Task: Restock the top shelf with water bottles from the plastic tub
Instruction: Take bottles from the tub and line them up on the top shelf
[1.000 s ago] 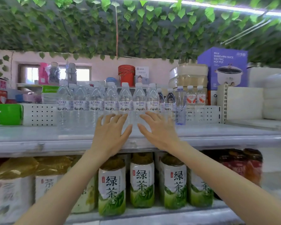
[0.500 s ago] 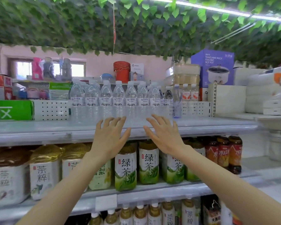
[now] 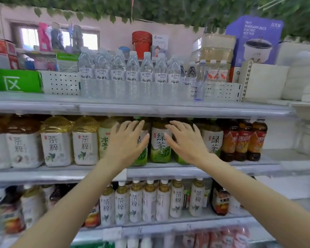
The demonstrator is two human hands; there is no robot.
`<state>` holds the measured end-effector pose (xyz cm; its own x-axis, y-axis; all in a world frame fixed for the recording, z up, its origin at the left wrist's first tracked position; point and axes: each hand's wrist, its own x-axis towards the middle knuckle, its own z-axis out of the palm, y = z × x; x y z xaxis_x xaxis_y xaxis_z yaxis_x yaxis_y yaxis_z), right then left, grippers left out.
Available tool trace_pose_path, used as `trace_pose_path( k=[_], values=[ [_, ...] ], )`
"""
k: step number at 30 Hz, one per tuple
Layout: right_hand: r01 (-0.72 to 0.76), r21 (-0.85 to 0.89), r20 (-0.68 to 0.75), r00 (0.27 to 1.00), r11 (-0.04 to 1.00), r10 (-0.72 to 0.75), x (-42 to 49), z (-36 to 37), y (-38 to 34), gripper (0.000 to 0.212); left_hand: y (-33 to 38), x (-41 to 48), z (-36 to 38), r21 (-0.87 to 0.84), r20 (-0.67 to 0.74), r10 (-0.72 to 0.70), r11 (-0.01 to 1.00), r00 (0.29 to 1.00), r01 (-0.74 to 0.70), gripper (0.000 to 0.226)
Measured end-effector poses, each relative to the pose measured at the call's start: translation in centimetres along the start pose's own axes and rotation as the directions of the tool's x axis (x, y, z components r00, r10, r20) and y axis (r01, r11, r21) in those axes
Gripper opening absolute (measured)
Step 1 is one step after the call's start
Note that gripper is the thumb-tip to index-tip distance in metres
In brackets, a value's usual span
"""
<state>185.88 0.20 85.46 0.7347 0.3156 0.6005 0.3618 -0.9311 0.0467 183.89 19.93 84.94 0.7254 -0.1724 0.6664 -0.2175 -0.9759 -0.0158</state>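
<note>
Clear plastic water bottles (image 3: pixel 132 76) are ranked in a row on the top shelf (image 3: pixel 115 106), labels turned outward, presumably for display; their print is too small to be read. No plastic tub is seen. Left hand (image 3: pixel 127 142) and right hand (image 3: pixel 186 142) are held empty, fingers spread and relaxed, in front of green tea bottles (image 3: pixel 159 142) marked 绿茶 one shelf below. Judged: between loads. A purple box (image 3: pixel 254 40) is printed "MANDARIN DUCK ELECTRIC HOT POT".

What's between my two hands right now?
In the head view, a green-tea bottle with a white and green label shows in the gap between the open left hand and right hand, standing on the grey second shelf behind them.
</note>
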Motion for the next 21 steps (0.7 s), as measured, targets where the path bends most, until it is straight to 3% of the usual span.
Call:
trace_pose_path(
  k=[3, 7, 13, 21],
  values=[
    [0.058, 0.023, -0.001, 0.998, 0.998, -0.058, -2.3, 2.9, -0.7, 0.053, 0.3, -3.0, 2.0, -0.002, 0.039, 0.001, 1.000, 0.999, -0.001, 0.078],
    [0.093, 0.015, 0.162, 0.982, 0.996, -0.094, -5.6, 6.8, -1.4, 0.059, -0.4, -7.6, 4.8, 0.027, 0.163, 0.041, 0.999, 0.986, -0.046, 0.078],
    [0.180, 0.027, 0.277, 0.944, 0.983, -0.180, -11.0, 12.8, -2.7, 0.055, -2.5, -14.0, 10.3, -0.012, 0.295, 0.096, 0.995, 0.951, -0.096, 0.069],
    [0.065, 0.068, 0.613, 0.785, 0.996, -0.093, -21.3, 23.0, -5.0, 0.077, -3.9, -26.7, 20.3, -0.150, 0.522, 0.191, 0.980, 0.831, -0.131, 0.067]
  ],
)
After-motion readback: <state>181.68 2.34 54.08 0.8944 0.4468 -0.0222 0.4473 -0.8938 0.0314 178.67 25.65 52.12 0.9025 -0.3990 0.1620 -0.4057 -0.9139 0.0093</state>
